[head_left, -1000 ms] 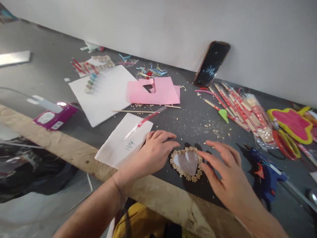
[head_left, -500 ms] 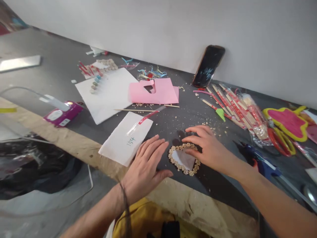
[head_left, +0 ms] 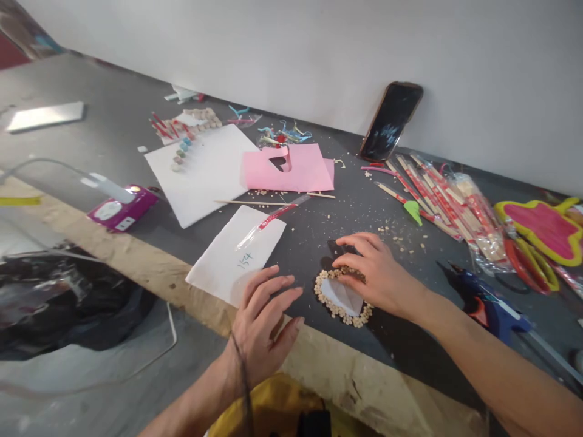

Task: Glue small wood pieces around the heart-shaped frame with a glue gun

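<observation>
A small heart-shaped frame [head_left: 328,305] edged with little pale wooden discs lies on the dark tabletop near its front edge, with white paper inside it. My right hand [head_left: 376,276] is over its far right rim. Its thumb is on the inner side and its fingers curve over the outer side, closed on the rim. My left hand [head_left: 266,312] is left of the frame, holding nothing, fingers apart and slightly bent, over the front edge. Beside it lies a white sheet [head_left: 223,258] with green writing and a red-and-clear wrapper [head_left: 273,217] on top.
Pink paper [head_left: 291,170] with a heart cutout overlaps a large white sheet [head_left: 195,194]. A phone [head_left: 392,121] leans on the wall. At right lie wrapped chopsticks [head_left: 437,188], scissors [head_left: 531,267] and a blue glue gun [head_left: 492,309]. A purple power adapter [head_left: 122,209] sits left.
My right hand has come down onto the frame's rim, its fingers curling in. My left hand has drawn back toward me, away from the frame. The view has shifted slightly.
</observation>
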### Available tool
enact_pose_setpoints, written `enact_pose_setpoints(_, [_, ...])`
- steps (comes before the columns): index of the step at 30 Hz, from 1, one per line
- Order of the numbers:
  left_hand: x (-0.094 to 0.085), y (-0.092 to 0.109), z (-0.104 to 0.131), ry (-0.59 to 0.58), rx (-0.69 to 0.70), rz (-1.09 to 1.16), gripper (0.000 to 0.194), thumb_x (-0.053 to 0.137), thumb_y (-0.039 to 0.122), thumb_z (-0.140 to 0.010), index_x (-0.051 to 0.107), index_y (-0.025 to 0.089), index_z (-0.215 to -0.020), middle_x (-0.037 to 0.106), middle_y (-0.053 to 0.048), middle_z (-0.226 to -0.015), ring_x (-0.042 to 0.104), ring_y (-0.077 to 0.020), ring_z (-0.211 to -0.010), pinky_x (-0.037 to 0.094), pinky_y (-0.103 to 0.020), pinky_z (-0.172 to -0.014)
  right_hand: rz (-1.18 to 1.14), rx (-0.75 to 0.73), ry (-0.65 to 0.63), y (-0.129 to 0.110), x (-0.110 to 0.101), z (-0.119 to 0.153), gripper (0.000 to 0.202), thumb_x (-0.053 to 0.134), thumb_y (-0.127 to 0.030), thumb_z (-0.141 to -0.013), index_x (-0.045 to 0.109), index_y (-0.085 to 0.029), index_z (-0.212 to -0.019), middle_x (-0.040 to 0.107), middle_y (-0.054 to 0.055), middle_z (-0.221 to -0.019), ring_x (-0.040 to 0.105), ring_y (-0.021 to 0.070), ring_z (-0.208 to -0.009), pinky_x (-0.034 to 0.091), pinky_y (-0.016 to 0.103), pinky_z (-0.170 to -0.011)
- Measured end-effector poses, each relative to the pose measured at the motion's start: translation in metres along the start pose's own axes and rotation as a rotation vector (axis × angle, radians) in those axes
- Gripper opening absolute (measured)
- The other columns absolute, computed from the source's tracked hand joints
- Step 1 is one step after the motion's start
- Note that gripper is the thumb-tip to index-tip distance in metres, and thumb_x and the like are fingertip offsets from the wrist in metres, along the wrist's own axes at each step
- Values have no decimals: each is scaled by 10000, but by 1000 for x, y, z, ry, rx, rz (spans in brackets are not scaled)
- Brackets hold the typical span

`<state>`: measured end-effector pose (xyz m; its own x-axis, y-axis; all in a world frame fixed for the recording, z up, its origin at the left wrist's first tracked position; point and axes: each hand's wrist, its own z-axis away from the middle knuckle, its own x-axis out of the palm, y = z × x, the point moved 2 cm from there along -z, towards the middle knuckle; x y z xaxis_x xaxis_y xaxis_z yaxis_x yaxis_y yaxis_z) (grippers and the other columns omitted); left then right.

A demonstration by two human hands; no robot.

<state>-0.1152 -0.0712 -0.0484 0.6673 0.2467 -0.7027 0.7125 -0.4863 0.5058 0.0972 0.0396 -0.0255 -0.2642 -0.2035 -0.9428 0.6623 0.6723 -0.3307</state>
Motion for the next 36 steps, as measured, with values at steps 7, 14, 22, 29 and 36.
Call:
enact_pose_setpoints(7, [-2,1,1,5,-28,25,314,568,72,-836,559,151,-1139,555,-115,-1185,424,-284,-1240,393,-466,-1039,-11,-2,-16,0,-1,0,86,605,-248,-861,681,-254,-901,545,78,-1275,403,282,-1216,388,536,-994])
enact_pose_setpoints(14, [-2,0,-1,-4,-31,35,320,566,49,-826,564,147,-1131,559,-117,-1186,435,-283,-1232,400,-471,-1034,-27,-4,-28,0,-3,0,105,577,-240,-874,681,-246,-892,533,91,-1275,396,289,-1225,390,541,-992])
enact_pose_setpoints(22, [-1,0,0,-10,-45,41,321,549,51,-833,562,167,-1131,559,-114,-1182,445,-288,-1216,422,-497,-1007,-24,-8,-46,1,-2,1,117,587,-245,-871,677,-250,-946,532,89,-1281,387,287,-1225,380,545,-1001])
enact_pose_setpoints(29, [-2,-1,0,-18,-59,51,320,554,49,-834,562,172,-1129,551,-110,-1194,436,-285,-1225,415,-503,-1011,-28,-11,-23,0,-4,0,169,637,-280,-839,676,-250,-1001,538,92,-1290,399,288,-1224,382,535,-1002])
enact_pose_setpoints(36, [-1,-1,0,-26,-72,58,337,551,34,-834,558,181,-1137,546,-100,-1202,425,-268,-1236,407,-488,-1025,-32,-24,-26,-8,-1,-7,137,642,-326,-836,689,-244,-936,552,96,-1284,403,294,-1226,384,533,-990])
